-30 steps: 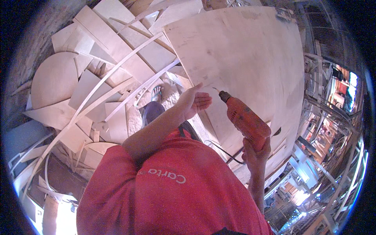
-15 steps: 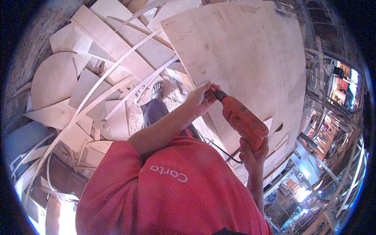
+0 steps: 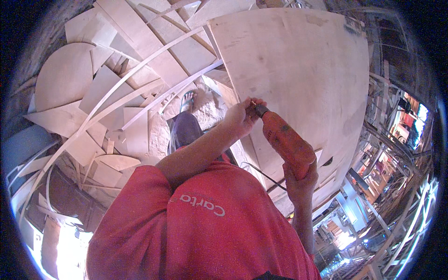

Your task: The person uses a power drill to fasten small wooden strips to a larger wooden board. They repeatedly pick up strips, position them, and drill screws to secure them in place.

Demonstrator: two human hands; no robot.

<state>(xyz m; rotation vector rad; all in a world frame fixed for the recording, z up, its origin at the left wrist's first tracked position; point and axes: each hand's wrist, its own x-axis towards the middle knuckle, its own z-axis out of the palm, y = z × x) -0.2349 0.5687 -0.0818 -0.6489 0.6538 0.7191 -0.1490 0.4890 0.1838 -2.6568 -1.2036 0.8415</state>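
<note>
An orange power drill point(image 3: 285, 140) is held over a large pale plywood board point(image 3: 298, 60), its black chuck point(image 3: 261, 110) pointing up and to the left. My right hand point(image 3: 301, 179) wraps round the drill's handle at its lower end. Closed at the chuck end, my left hand point(image 3: 243, 116) has its fingers curled round the chuck and the small bit at its tip. The bit itself is mostly hidden by those fingers. A dark power cord point(image 3: 266, 175) runs from near the handle toward my body.
Plywood offcuts point(image 3: 116, 107) and long thin strips point(image 3: 135, 70) lie heaped on the left. My sandalled foot point(image 3: 187, 100) stands on sawdust-covered ground beside the board. Timber frames and racks point(image 3: 387, 135) line the right side.
The drill has shifted slightly left, with both hands still on it. The view has swung a little, so the board and offcuts sit differently in the picture.
</note>
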